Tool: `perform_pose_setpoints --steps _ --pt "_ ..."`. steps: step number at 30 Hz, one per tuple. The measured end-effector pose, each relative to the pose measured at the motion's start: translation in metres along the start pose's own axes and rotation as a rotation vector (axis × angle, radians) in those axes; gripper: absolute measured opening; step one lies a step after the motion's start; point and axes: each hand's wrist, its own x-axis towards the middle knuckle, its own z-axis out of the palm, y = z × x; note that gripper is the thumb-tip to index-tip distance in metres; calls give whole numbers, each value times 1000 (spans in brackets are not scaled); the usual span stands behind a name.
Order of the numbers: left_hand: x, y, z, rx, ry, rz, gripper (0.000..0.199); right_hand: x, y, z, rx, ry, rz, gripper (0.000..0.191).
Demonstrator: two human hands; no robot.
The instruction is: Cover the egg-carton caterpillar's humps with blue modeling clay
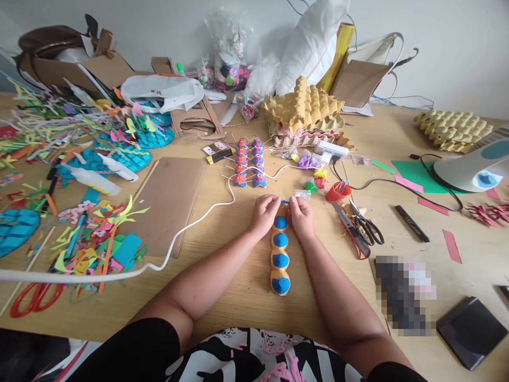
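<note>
My left hand [265, 215] and my right hand [301, 216] are both closed, fingertips pinching a thin piece of blue modelling clay [285, 201] stretched between them. Just below lies an egg-carton strip [274, 272], painted orange-yellow, its cups pointing up. Several of those cups carry a smooth blue cap [280, 240]. The far end of the strip is partly hidden between my hands. Beyond them stand two decorated egg-carton strips, a red-topped one [240, 162] and a purple-topped one [258, 162], with thin sticks poking out.
A white cable [191, 225] crosses the left side past a cardboard sheet [167, 204]. Scissors [368, 225], a box cutter [352, 231] and a red cup [338, 192] sit right of my hands. Stacked egg trays [304, 109] stand behind; paper scraps [91, 239] crowd the left.
</note>
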Motion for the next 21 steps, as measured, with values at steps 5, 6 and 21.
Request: perform_pose_setpoints --steps 5,6,21 --pt "0 -1 -1 14 6 -18 25 -1 4 2 67 -4 55 79" --pt "0 -1 -1 13 7 -22 26 -1 5 2 88 -8 70 79" --pt "-1 1 0 -49 58 -34 56 1 7 3 90 -47 49 63"
